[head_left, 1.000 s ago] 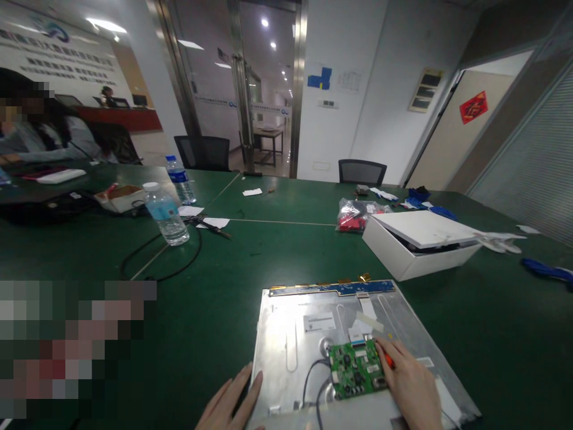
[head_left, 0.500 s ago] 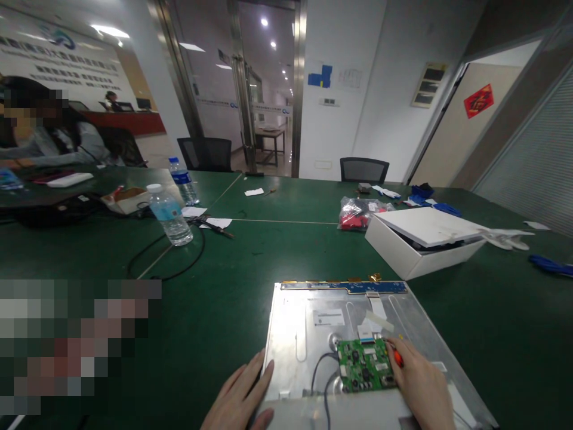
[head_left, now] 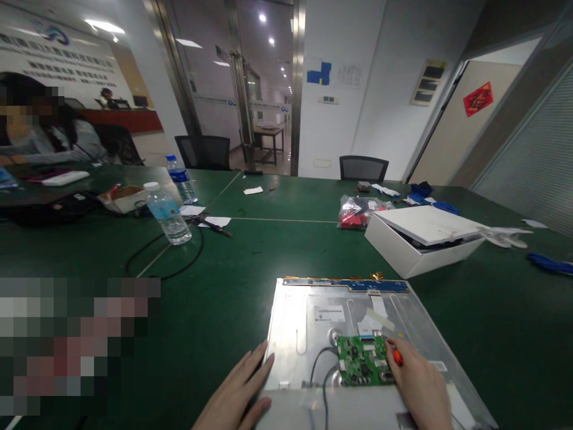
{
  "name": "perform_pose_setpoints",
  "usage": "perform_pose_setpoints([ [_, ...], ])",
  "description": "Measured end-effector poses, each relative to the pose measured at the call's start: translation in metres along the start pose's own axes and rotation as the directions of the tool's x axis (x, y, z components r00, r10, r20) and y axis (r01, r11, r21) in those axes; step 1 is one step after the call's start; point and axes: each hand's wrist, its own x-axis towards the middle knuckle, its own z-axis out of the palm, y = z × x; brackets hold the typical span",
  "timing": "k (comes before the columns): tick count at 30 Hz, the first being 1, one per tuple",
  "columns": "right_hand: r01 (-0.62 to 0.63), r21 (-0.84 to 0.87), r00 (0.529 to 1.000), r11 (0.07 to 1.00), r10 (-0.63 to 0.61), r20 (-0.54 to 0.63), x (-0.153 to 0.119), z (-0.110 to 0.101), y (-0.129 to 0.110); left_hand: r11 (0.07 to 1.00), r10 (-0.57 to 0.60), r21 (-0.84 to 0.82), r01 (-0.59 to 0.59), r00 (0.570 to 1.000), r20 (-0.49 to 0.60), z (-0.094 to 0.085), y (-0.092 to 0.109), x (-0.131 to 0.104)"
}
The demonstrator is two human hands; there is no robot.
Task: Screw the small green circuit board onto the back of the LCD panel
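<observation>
A silver metal panel (head_left: pixel 290 334) lies on the green table, with a blue circuit strip (head_left: pixel 358 286) along its far edge. On the panel sits a green circuit board (head_left: pixel 362 361), joined to dark cables at its left and a white ribbon at its far side. My right hand (head_left: pixel 418 379) is closed around a small red-handled tool (head_left: pixel 397 356), at the board's right edge; the tool's tip is hidden. My left hand (head_left: pixel 239 388) rests on the panel's left edge, fingers stretched out and holding nothing.
A white box (head_left: pixel 421 242) with a tilted lid stands behind the panel at right, beside a plastic bag with red items (head_left: pixel 358 212). Two water bottles (head_left: pixel 168 214), a looped black cable (head_left: pixel 201 251) and papers are at left. A person (head_left: pixel 58 131) sits at far left.
The view has shifted slightly. Both hands stay in nearly the same places on the panel and at the board.
</observation>
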Motion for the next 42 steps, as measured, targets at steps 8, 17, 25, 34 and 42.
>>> perform_pose_setpoints([
  [8,-0.047,-0.026,0.999,0.999,0.047,0.022,0.011,-0.005,0.005,0.997,-0.065,-0.035,0.065,0.998,0.001,0.000,0.013,0.017],
  [17,-0.053,-0.083,0.994,0.995,0.061,0.090,0.014,-0.003,0.045,0.995,0.060,-0.080,-0.052,0.994,0.093,0.013,0.027,0.036],
  [25,-0.066,-0.160,0.987,0.985,0.088,0.133,0.033,-0.006,0.068,0.992,0.076,-0.106,-0.066,0.992,0.099,0.023,0.044,0.048],
  [34,-0.074,-0.259,0.976,0.963,0.123,0.178,0.073,-0.017,0.113,0.991,0.084,-0.116,-0.067,0.985,0.149,0.032,0.073,0.069],
  [42,-0.126,-0.024,0.987,0.992,0.128,0.101,0.083,-0.030,0.117,0.983,0.072,-0.179,-0.023,0.961,0.268,0.013,0.087,0.083],
])
